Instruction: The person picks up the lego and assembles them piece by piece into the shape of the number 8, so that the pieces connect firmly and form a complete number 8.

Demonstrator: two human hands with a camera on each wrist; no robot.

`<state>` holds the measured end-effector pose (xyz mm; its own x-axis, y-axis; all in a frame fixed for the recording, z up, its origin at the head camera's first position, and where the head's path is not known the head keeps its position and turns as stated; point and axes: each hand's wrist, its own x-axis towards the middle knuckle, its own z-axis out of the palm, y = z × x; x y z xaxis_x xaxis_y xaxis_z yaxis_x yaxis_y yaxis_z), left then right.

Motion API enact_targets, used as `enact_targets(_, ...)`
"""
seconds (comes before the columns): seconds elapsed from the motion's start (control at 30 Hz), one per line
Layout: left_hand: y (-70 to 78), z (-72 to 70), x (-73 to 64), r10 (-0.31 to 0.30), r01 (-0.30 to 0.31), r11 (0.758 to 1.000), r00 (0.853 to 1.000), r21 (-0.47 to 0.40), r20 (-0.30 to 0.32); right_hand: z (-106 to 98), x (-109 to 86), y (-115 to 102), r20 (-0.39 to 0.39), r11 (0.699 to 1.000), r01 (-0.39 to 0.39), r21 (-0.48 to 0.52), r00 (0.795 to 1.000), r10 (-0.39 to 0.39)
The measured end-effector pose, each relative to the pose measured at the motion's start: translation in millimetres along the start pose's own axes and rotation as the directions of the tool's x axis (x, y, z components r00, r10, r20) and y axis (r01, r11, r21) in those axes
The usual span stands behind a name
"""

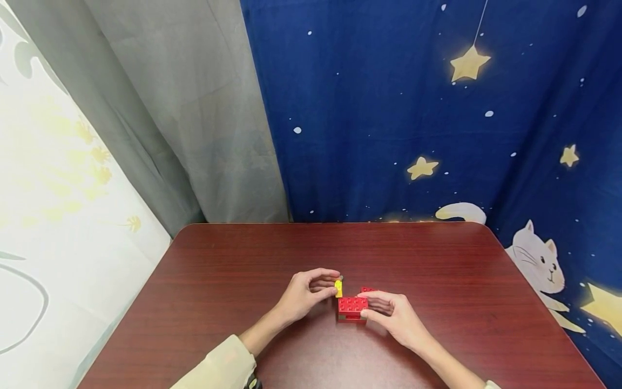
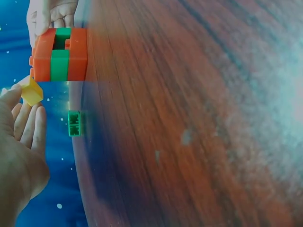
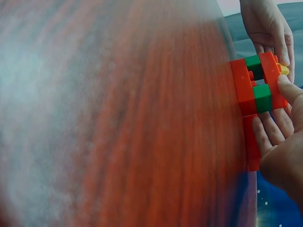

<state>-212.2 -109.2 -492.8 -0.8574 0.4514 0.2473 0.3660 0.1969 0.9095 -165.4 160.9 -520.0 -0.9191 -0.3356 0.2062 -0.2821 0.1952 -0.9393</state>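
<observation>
A block stack stands on the table, with a red studded brick on top, a red brick at the bottom and green bricks between them with a gap. My right hand grips its right end between thumb and fingers. A small yellow toy brick is pinched between the thumb and fingers of my left hand. It is held close to the stack's top left end, and in the left wrist view the yellow brick sits right beside the studs.
Another red brick lies on the table behind the stack, partly hidden by my right hand. A small green brick lies farther back, past my left hand. The brown wooden table meets grey and blue curtains at its far edge.
</observation>
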Motion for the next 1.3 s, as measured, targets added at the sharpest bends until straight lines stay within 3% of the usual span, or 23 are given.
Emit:
enact_targets(0.57,4.8,2.9,-7.0,0.040,-0.038,0.997,0.999,-0.063,0.032,0,-0.3,0,0.008,0.999,0.021,0.025,1.000,-0.021)
enact_targets(1.3,7.0,4.2,-12.3,0.076,-0.076,0.997,0.996,-0.002,0.054,0,-0.9,-1,0.005,1.000,-0.004,0.025,1.000,0.004)
